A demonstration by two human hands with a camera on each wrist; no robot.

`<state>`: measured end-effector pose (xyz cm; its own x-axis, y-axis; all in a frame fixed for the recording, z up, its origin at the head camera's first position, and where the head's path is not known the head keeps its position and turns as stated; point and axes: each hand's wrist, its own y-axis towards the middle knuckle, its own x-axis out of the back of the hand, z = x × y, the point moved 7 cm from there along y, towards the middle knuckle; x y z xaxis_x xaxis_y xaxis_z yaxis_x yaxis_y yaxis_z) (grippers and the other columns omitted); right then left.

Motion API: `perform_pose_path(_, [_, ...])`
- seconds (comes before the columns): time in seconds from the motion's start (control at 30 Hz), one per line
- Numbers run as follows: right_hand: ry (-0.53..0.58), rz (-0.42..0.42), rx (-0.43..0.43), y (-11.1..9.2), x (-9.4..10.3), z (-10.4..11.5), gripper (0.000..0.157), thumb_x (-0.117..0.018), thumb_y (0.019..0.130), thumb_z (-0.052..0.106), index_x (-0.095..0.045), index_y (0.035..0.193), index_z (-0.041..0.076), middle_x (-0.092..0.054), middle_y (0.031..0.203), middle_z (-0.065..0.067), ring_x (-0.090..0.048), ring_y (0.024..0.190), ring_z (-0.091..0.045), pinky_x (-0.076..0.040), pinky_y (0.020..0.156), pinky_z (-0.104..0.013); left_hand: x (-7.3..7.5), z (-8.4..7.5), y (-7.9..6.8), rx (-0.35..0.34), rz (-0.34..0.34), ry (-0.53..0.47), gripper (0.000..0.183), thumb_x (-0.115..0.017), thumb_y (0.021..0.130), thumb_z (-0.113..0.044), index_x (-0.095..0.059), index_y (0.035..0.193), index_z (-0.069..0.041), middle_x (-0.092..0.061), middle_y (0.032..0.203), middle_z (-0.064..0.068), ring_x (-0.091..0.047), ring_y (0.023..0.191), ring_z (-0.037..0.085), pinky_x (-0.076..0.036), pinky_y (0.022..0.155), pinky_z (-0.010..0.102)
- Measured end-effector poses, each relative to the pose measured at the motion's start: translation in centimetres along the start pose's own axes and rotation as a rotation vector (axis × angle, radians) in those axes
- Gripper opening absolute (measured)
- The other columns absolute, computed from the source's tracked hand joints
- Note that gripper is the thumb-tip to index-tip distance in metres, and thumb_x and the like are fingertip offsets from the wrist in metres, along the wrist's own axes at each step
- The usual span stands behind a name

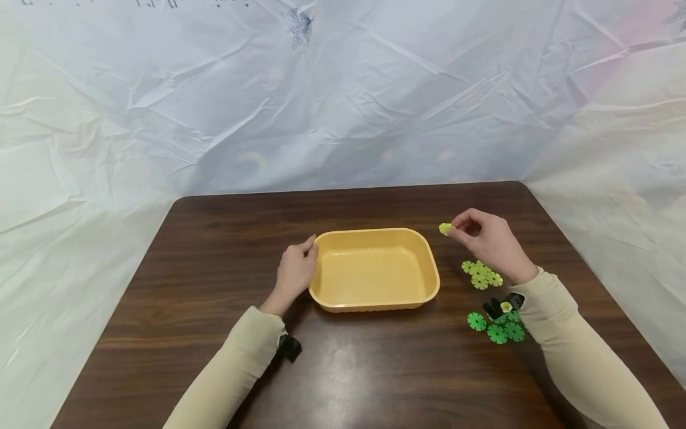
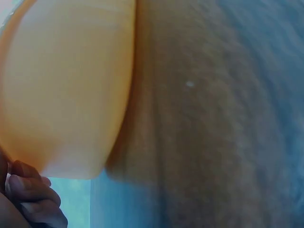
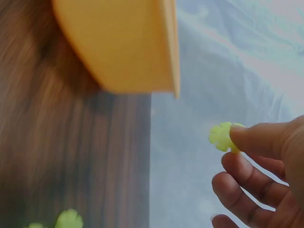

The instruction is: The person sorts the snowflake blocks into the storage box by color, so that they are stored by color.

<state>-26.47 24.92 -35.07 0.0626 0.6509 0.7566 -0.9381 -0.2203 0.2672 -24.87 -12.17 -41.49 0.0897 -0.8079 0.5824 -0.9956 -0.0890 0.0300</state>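
A yellow rectangular tray [image 1: 375, 274] with nothing inside stands near the middle of the table. My left hand [image 1: 296, 269] grips its left rim, thumb and fingers at the edge; the left wrist view shows curled fingers [image 2: 35, 194] beside the tray's wall [image 2: 71, 95]. To the right of the tray, my right hand [image 1: 490, 241] pinches a yellow-green notched disc [image 1: 445, 229] between thumb and fingertips, held above the table. The same disc [image 3: 221, 137] shows in the right wrist view, its other fingers loosely bent below.
Several yellow-green notched discs [image 1: 479, 275] lie right of the tray. Nearer me is a group of green ones [image 1: 497, 333], partly hidden under the right wrist's black camera strap [image 1: 493, 308]. The dark wooden table [image 1: 225, 238] ends at a white sheet [image 1: 343, 131] behind.
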Motion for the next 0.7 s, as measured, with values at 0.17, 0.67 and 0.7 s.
perform_pose_path(0.17, [0.029,0.020,0.064,1.0,-1.1,2.6,0.017,-0.068,0.092,0.029,-0.066,0.099,0.014,-0.064,0.086,-0.001,-0.058,0.074,-0.016,-0.047,0.060,-0.025,0.3,0.2,0.1,0.008,0.027,-0.109,0.039,-0.052,0.101,-0.023,-0.058,0.132,-0.002,-0.062,0.128,0.014,-0.065,0.100,0.022,-0.054,0.082,0.035])
perform_pose_path(0.67, [0.107,0.293,0.143,3.3,-7.0,9.1,0.013,-0.067,0.092,0.011,-0.066,0.106,0.009,-0.065,0.088,-0.002,-0.058,0.076,-0.017,-0.048,0.062,-0.031,0.6,0.6,-0.6,0.149,0.080,-0.217,0.029,-0.055,0.094,-0.018,-0.063,0.118,-0.005,-0.056,0.061,0.009,-0.049,0.038,0.019,-0.040,0.036,0.027])
perform_pose_path(0.7, [0.103,0.319,0.149,3.3,-7.6,9.3,0.012,-0.066,0.092,0.010,-0.068,0.104,0.009,-0.065,0.088,-0.003,-0.058,0.075,-0.017,-0.048,0.061,-0.031,0.5,0.7,-0.6,0.154,0.081,-0.232,0.028,-0.056,0.094,-0.018,-0.063,0.117,-0.004,-0.056,0.060,0.009,-0.048,0.037,0.019,-0.040,0.035,0.027])
